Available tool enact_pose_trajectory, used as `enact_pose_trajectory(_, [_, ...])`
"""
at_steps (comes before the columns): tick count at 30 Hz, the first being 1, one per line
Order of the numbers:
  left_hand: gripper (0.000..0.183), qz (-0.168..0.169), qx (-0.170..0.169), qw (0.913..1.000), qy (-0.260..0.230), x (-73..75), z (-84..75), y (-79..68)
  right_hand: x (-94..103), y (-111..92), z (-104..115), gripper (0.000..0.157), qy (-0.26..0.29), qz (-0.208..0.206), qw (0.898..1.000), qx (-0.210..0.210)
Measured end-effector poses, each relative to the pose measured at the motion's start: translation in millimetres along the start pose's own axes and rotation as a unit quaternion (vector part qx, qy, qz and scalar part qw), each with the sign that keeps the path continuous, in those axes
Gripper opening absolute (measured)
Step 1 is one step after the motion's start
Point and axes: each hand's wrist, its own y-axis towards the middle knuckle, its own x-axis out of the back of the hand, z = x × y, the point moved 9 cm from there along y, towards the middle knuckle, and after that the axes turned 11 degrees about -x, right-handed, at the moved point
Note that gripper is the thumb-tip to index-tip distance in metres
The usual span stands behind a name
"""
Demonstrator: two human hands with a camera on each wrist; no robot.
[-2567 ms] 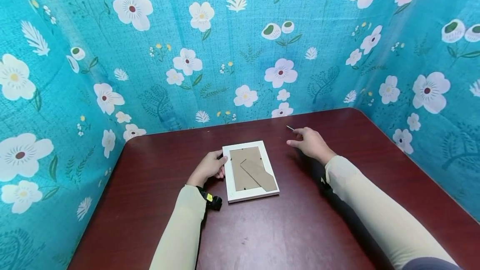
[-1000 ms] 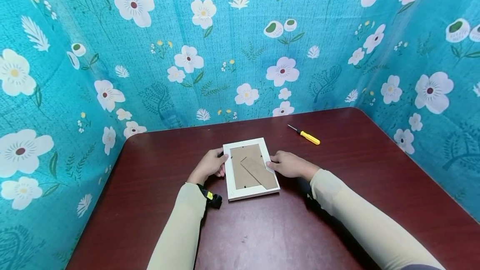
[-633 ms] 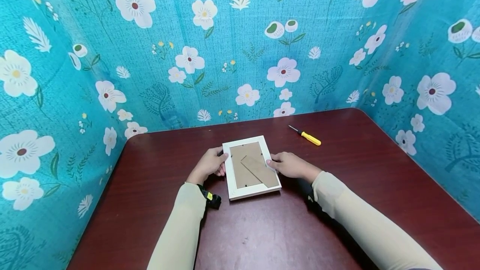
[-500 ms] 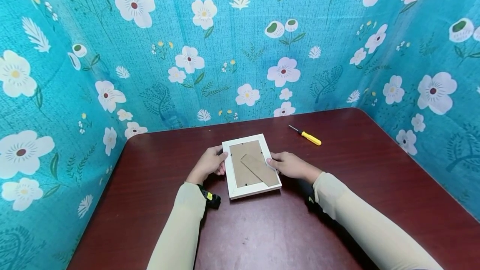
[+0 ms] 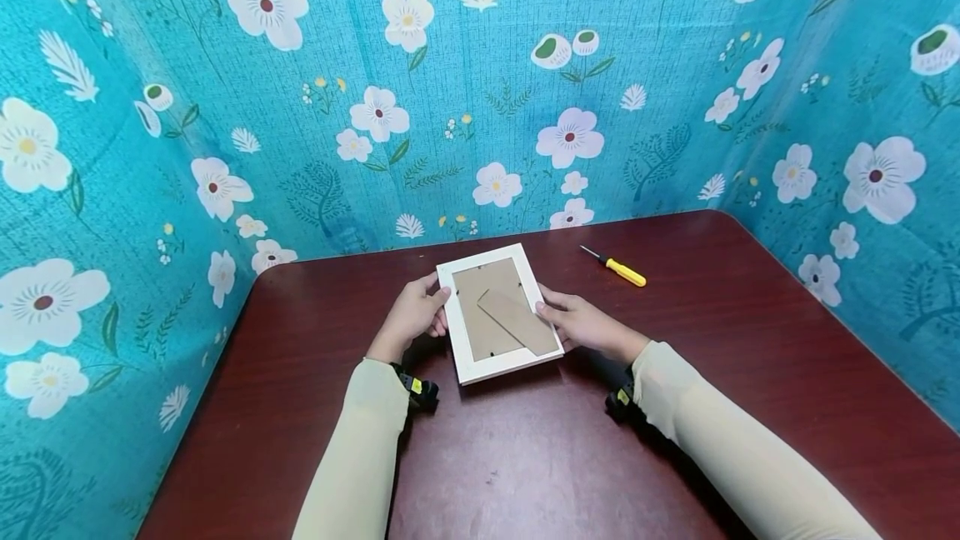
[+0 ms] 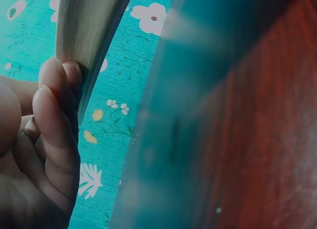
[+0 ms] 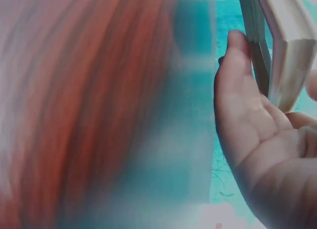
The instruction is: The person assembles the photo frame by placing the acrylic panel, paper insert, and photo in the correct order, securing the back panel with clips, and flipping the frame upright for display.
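A white picture frame (image 5: 461, 357) is held back side up between both hands, tilted above the table. Its brown backing (image 5: 480, 277) carries a folded easel stand (image 5: 521, 319), with small dark tabs around the edge. My left hand (image 5: 412, 311) grips the left side, thumb on the back face and fingers underneath. On the opposite side my right hand (image 5: 588, 325) pinches the edge, its thumb over the stand's lower part. The left wrist view shows fingers curled at the frame's edge (image 6: 91, 31); in the right wrist view the thumb lies along the frame (image 7: 290, 46).
A yellow-handled screwdriver (image 5: 624, 272) lies on the dark red table (image 5: 495, 457) beyond the right hand. A blue flowered curtain (image 5: 450, 90) hangs along the back and both sides of the table. Each wrist wears a small black camera.
The right hand has let go of the screwdriver, left it on the table and taken hold of the frame's right side. Both hands have since lifted the frame and tilted it.
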Motion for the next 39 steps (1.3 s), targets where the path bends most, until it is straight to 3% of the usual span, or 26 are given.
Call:
enact_pose_trajectory(10, [0.051, -0.017, -0.010, 0.9997, 0.013, 8.6, -7.3, -1.3, -10.9, -5.7, 4.8, 0.062, 0.098, 0.062, 0.993, 0.014])
enact_pose_trajectory(18, [0.059, -0.025, -0.007, 0.9992, 0.029, 14.4, -5.8, -0.7, -13.6, -7.8, 6.9, 0.059, 0.077, 0.064, 0.995, 0.017])
enact_pose_trajectory(27, [0.060, -0.023, -0.008, 0.9989, 0.041, 17.8, -7.3, -2.2, -15.5, -4.7, 4.3, 0.054, 0.080, 0.040, 0.996, 0.016])
enact_pose_trajectory(39, [0.056, -0.013, -0.006, 0.9990, 0.042, 19.8, -7.9, -3.8, -27.5, -12.4, 16.7, 0.032, 0.132, 0.084, 0.985, 0.075])
